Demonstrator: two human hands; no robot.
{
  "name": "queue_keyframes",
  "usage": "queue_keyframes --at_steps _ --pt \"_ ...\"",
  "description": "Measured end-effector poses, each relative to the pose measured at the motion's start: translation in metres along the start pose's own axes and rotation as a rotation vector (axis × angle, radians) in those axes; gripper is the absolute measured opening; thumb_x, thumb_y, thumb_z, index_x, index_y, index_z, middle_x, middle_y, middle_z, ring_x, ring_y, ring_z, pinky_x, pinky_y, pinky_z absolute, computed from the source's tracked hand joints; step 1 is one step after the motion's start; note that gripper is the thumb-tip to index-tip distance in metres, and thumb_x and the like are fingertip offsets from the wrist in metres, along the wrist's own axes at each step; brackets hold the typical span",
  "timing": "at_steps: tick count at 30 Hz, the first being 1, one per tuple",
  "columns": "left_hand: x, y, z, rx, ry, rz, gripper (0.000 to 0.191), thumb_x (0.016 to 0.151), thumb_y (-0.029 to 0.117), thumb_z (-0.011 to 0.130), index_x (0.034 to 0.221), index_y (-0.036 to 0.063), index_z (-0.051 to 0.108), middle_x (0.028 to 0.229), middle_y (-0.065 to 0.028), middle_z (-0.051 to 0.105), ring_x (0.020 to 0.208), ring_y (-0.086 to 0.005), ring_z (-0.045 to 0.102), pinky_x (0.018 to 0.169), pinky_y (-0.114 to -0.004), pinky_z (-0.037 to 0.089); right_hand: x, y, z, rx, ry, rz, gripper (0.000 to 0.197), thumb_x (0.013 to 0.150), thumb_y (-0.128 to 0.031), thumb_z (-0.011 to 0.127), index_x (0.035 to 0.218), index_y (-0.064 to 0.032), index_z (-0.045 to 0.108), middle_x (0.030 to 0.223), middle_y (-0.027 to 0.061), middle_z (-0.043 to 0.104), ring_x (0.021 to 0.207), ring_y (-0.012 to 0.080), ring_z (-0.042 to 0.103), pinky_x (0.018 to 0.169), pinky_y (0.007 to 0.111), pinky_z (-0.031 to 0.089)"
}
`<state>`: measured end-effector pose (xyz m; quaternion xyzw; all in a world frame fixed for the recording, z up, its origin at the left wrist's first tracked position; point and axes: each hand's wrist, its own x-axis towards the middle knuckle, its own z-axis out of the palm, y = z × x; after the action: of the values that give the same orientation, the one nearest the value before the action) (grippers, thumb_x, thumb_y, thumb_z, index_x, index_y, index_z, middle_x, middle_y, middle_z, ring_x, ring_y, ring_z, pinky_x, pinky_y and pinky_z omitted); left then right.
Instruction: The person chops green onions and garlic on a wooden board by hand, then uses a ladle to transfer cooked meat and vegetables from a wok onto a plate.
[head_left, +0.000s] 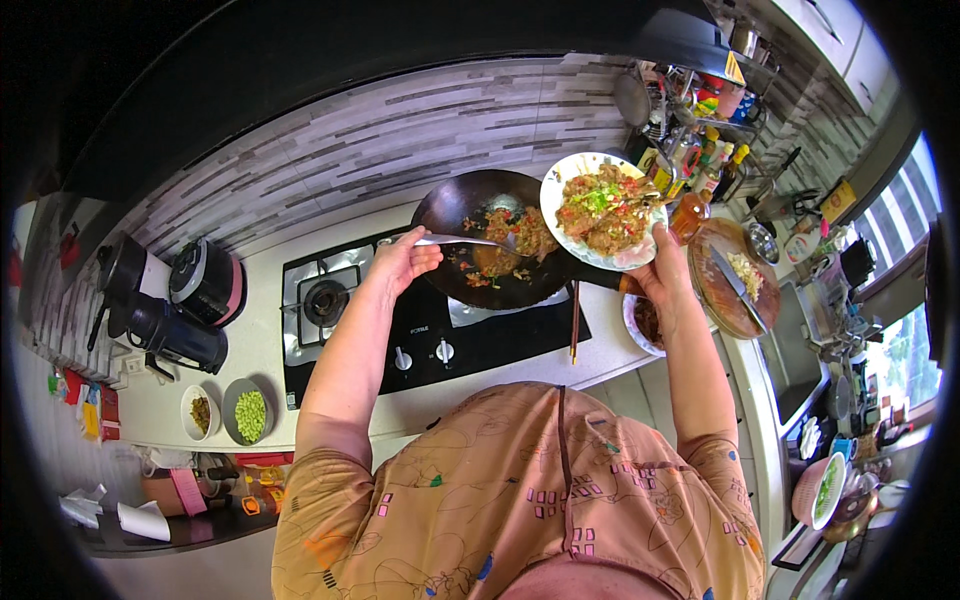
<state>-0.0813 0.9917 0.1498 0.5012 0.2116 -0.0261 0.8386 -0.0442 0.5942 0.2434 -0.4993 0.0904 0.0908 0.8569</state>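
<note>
A dark wok (457, 202) sits on the gas hob, with cooked food and red bits inside. My left hand (405, 260) holds the handle of a metal spatula (457, 239), whose far end rests among the food in the wok. To the right, my right hand (660, 266) grips the lower right rim of a white patterned plate (553, 196). The plate is raised beside the wok, partly over its right edge, and carries cooked food (600, 210) topped with chopped green and red pieces. Beneath the plate, the wok's handle (596, 275) points right.
Chopsticks (575, 322) lie across the hob's right edge. A bowl of dark food (645, 322) is below my right hand. A knife (735, 289) rests on a round cutting board (705, 262). Bowls of green beans (250, 416) and chopped food (199, 415) stand left, near a rice cooker (206, 281).
</note>
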Motion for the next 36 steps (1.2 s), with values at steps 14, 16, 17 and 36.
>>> queue_keyframes --at_steps 14,16,17,36 --pt "0.002 -0.024 0.007 -0.194 0.026 0.074 0.028 0.094 0.024 0.046 0.104 -0.0011 0.055 0.078 -0.0187 0.064 0.064 -0.0268 0.065 0.055 -0.031 0.055 0.014 -0.019 -0.013 0.025 0.051 -0.045 0.038 0.099 -0.027 0.031 0.125 0.0001 0.038 0.116 0.0182 0.054 0.1 0.0315 0.06 0.077 0.045 0.056" --pt "-0.008 -0.016 0.0 -0.175 0.032 0.083 0.029 0.094 0.024 0.044 0.104 -0.0007 0.055 0.078 -0.0182 0.065 0.065 -0.0261 0.065 0.054 -0.03 0.055 0.014 -0.018 -0.011 -0.029 0.077 -0.039 0.038 0.099 -0.027 0.031 0.125 0.0001 0.038 0.116 0.0184 0.054 0.099 0.0314 0.06 0.076 0.044 0.057" --pt "-0.015 -0.01 -0.003 -0.161 0.035 0.1 0.029 0.095 0.025 0.044 0.104 -0.0005 0.055 0.078 -0.0182 0.065 0.065 -0.0259 0.065 0.054 -0.029 0.055 0.014 -0.018 -0.01 -0.025 0.078 -0.045 0.038 0.099 -0.027 0.031 0.125 0.0001 0.038 0.116 0.0184 0.054 0.099 0.0314 0.06 0.076 0.044 0.057" --pt "-0.115 0.127 -0.011 -0.033 0.042 0.304 0.032 0.092 0.027 0.049 0.106 -0.0008 0.057 0.072 -0.015 0.064 0.057 -0.0233 0.063 0.049 -0.028 0.053 0.042 0.017 -0.016 -0.032 -0.077 0.14 0.04 0.099 -0.028 0.03 0.128 -0.0004 0.034 0.115 0.0182 0.055 0.096 0.0328 0.061 0.073 0.047 0.057"
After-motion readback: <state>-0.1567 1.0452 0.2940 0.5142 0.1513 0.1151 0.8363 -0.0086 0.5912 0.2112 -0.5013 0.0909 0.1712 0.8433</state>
